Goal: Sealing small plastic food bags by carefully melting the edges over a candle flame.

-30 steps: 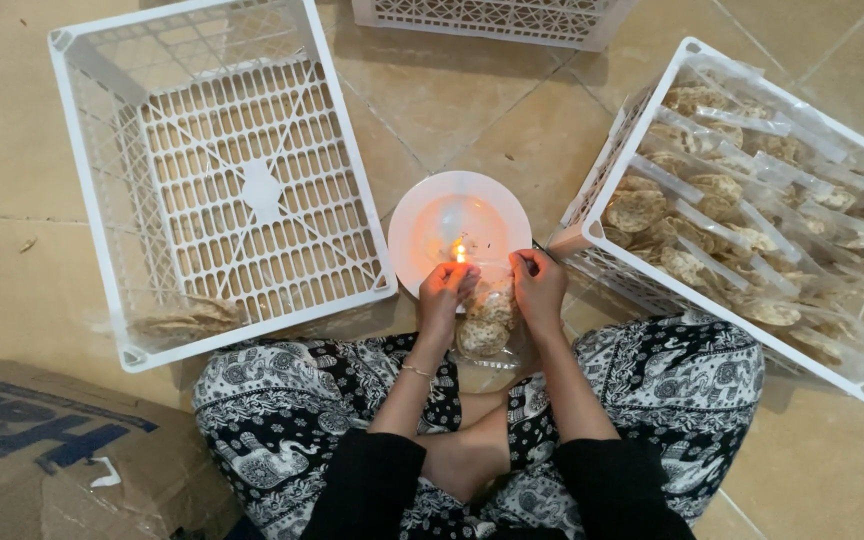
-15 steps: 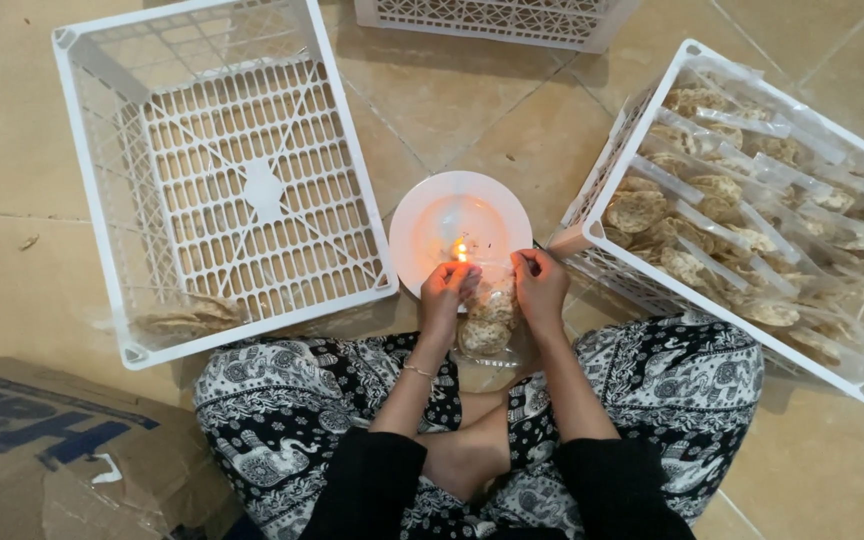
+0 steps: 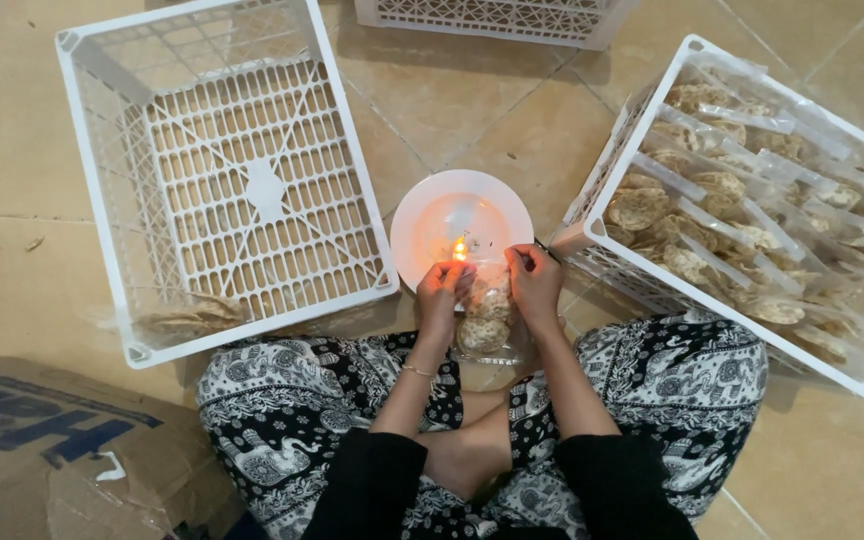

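Observation:
I sit cross-legged on a tiled floor. My left hand (image 3: pixel 442 295) and my right hand (image 3: pixel 534 282) pinch the top edge of a clear plastic bag of round crackers (image 3: pixel 485 318), one hand at each upper corner. The bag's top edge is held right next to a small flame (image 3: pixel 459 248) that burns on a white plate (image 3: pixel 422 215) just beyond my hands. The rest of the bag hangs down toward my lap.
A white plastic crate (image 3: pixel 102 240) on the left holds one bag of crackers (image 3: pixel 192 315) in its near corner. A second white crate (image 3: pixel 602 215) on the right is full of several cracker bags. A third crate (image 3: pixel 492 20) stands beyond. Cardboard (image 3: pixel 52 440) lies at lower left.
Both hands have shifted slightly along the bag's top edge beside the flame; nothing else has moved.

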